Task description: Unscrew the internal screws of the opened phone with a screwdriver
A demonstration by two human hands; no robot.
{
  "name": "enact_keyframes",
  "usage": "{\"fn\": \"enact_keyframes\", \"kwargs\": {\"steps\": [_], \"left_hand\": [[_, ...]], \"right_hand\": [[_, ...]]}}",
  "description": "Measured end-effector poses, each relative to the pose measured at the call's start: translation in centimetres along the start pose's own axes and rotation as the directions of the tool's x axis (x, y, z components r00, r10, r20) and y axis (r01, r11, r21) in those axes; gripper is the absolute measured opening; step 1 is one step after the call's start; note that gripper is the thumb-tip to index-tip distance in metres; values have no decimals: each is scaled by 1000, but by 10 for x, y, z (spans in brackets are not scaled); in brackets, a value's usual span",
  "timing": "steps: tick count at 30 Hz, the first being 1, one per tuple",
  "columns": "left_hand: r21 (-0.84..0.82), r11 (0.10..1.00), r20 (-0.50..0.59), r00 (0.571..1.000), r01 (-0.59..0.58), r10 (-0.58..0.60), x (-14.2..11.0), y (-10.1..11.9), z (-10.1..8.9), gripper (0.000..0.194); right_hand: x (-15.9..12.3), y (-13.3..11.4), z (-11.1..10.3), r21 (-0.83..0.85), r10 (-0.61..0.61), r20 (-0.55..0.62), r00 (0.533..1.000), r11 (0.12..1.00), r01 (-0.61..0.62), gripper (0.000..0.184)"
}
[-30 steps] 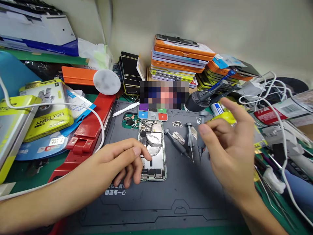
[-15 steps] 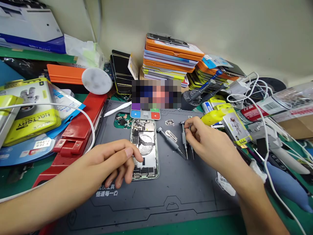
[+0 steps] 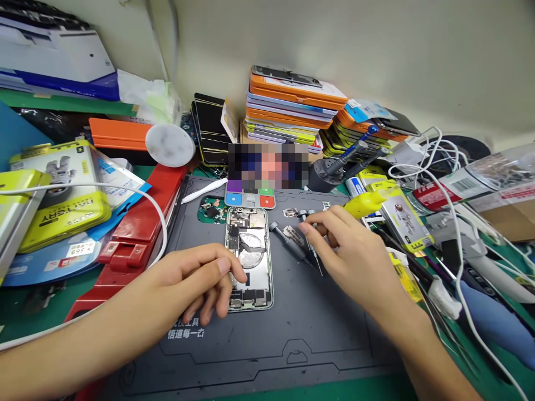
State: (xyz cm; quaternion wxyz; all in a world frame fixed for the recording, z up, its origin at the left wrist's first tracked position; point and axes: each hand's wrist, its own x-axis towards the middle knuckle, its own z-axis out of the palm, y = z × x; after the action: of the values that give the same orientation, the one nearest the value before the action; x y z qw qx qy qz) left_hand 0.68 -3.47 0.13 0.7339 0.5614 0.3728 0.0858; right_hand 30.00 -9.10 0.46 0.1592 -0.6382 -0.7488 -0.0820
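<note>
An opened smartphone [image 3: 258, 281] lies on the grey mat with its inner parts bare. My left hand [image 3: 204, 281] rests over its left edge, fingers loosely bent and apart, holding nothing. To the right, my right hand [image 3: 351, 250] is closed around the handles of slim grey screwdrivers [image 3: 316, 257], which lie close together on the mat; its fingertips are partly hidden. A thicker grey screwdriver [image 3: 288, 243] lies just left of them, across a thin blade [image 3: 295, 236] with lettering. Beyond them is a small metal plate [image 3: 290, 212].
Battery boxes [image 3: 62, 206] and a red clamp-like tool [image 3: 137, 223] crowd the left. Stacked orange cases [image 3: 292, 92] stand at the back, near a screwdriver holder [image 3: 324, 175]. White cables [image 3: 457, 245] and a yellow-handled tool [image 3: 365, 203] lie on the right.
My right hand has moved left, and the slim screwdrivers have shifted left with it, nearer the thicker one. My left hand stays over the phone. The view has tilted slightly.
</note>
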Motion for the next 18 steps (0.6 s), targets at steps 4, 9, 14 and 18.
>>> {"fn": "enact_keyframes", "kwargs": {"steps": [4, 9, 14, 18], "left_hand": [[-41, 999, 32, 999, -26, 27, 0, -7, -2, 42], [-77, 996, 22, 999, -40, 42, -1, -12, -3, 38], [-98, 994, 31, 998, -44, 48, -1, -14, -4, 37], [-103, 994, 34, 998, -43, 47, -1, -15, -5, 36]], "right_hand": [[-3, -13, 8, 43, -81, -18, 997, 996, 81, 40], [-5, -18, 12, 105, -95, -45, 994, 990, 100, 27], [-3, -25, -1, 200, -13, -119, 993, 979, 37, 17], [-6, -35, -8, 415, 34, -134, 990, 910, 25, 13]]}}
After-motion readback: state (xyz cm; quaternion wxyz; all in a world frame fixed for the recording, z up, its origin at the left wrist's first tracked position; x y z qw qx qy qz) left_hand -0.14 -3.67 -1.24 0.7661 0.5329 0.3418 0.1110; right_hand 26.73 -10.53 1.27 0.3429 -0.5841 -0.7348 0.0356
